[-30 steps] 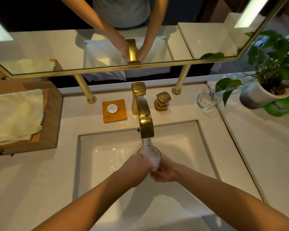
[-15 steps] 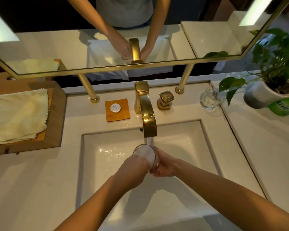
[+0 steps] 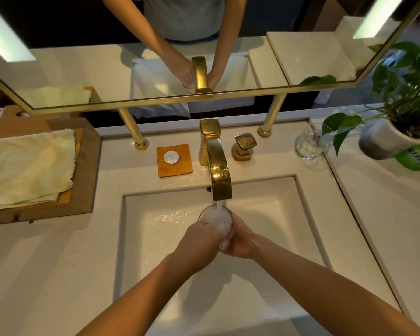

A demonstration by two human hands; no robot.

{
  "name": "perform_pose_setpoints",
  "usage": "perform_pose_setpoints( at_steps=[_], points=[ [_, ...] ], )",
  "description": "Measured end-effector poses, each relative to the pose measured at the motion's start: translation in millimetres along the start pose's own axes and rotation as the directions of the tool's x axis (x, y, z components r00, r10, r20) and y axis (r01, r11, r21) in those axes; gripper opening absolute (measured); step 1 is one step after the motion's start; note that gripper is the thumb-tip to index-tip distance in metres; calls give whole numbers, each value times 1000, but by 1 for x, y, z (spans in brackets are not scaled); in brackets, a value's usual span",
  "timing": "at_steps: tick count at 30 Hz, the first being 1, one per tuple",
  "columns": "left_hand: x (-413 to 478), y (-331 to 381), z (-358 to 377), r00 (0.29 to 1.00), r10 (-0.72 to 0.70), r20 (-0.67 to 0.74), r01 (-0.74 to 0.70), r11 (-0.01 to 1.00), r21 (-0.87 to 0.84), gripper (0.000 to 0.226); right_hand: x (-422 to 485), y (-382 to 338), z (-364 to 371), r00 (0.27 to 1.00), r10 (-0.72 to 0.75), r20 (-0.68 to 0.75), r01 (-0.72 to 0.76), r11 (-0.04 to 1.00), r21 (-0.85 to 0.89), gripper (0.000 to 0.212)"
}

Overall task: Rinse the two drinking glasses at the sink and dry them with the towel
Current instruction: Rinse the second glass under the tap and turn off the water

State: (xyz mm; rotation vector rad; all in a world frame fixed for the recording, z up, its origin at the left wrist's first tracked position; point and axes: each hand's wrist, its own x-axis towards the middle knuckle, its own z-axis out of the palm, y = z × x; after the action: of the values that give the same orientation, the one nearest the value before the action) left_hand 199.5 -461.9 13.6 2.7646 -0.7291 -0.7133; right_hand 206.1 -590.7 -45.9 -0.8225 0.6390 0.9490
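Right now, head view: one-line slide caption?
Left hand and right hand hold a clear drinking glass under the running gold faucet, over the white rectangular sink.

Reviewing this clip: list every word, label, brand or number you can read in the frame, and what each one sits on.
Green object beside the plant pot: white lettering, too blurred and partly hidden to read.
White round disc on the orange tray: faint marking, too small to read.
No other text is visible; nothing can be quoted.
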Motion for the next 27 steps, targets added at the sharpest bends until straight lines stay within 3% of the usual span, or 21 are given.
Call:
perform_pose_setpoints(
  at_steps=[2, 4, 6, 9, 11, 13, 15, 18, 21, 23, 25, 27],
  points=[
    [1, 0, 11, 958, -210, -196, 149, 946, -288, 29, 3, 0, 1, 999, -53, -7, 53, 992, 115, 76],
    [4, 0, 16, 912, -299, -282, 170, 900, -402, 24, -4, -3, 5, 999, -53, 14, 49, 980, 192, 80],
    [5, -7, 21, 945, -183, -271, 87, 940, -330, 24, -3, -8, -5, 994, 49, 98, -69, 975, 213, 70],
    [2, -17, 19, 998, 54, -41, -60, 981, -184, 36, -3, -19, -14, 979, 187, 83, -176, 977, -119, 73],
    [2, -17, 16, 982, 141, -124, -146, 989, -35, 36, 1, -15, -14, 988, 157, -3, -154, 964, -216, 64],
    [4, -12, 14, 970, -14, -242, -48, 968, -247, 28, 4, -12, -11, 998, 39, -49, -46, 989, -138, 55],
    [7, -8, 12, 947, -272, -173, 112, 782, -614, 25, 4, -9, -5, 989, -124, -76, 117, 988, -97, 51],
    [7, 1, 6, 925, -379, -36, 117, 372, -921, 24, -5, -16, -1, 937, -339, -81, 305, 910, -281, 42],
    [9, 6, 1, 858, -487, 165, 225, 66, -972, 26, -24, -23, 5, 868, -496, -18, 406, 730, -549, 31],
    [14, 4, 5, 861, -436, 262, 232, -123, -965, 41, -30, -22, 11, 786, -616, 54, 514, 603, -609, 24],
    [17, 5, 4, 878, -354, 322, 173, -393, -903, 48, -31, -20, 19, 647, -757, 90, 588, 419, -692, 22],
    [17, -1, 2, 903, -240, 357, 181, -541, -821, 44, -28, -20, 23, 515, -845, 141, 589, 230, -774, 32]
  ],
)
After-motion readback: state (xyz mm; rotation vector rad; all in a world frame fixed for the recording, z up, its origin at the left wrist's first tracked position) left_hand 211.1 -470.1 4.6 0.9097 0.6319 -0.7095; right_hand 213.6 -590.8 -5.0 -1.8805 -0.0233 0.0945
